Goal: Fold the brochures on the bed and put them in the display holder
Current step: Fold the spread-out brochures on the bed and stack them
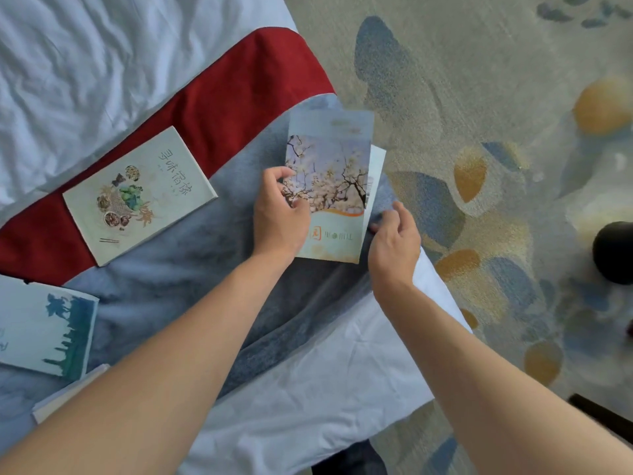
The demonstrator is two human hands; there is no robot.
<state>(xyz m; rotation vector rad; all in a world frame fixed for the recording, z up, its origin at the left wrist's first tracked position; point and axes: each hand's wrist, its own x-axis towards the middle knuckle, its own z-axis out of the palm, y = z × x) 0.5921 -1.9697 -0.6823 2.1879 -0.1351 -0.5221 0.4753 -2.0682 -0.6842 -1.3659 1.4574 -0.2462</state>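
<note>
A folded brochure with a blossom-tree photo is held just above the bed's corner. My left hand grips its left edge, thumb on the cover. My right hand pinches its lower right corner, where an inner panel pokes out. A brochure with a food drawing lies flat on the red and grey bed runner. At the left edge lies a third brochure with a blue-green silhouette print. A pale stack shows just below it. No display holder is in view.
The bed has white sheets, a red band and a grey runner. Its corner ends near my right wrist. Patterned carpet fills the right side. A dark round object sits at the right edge.
</note>
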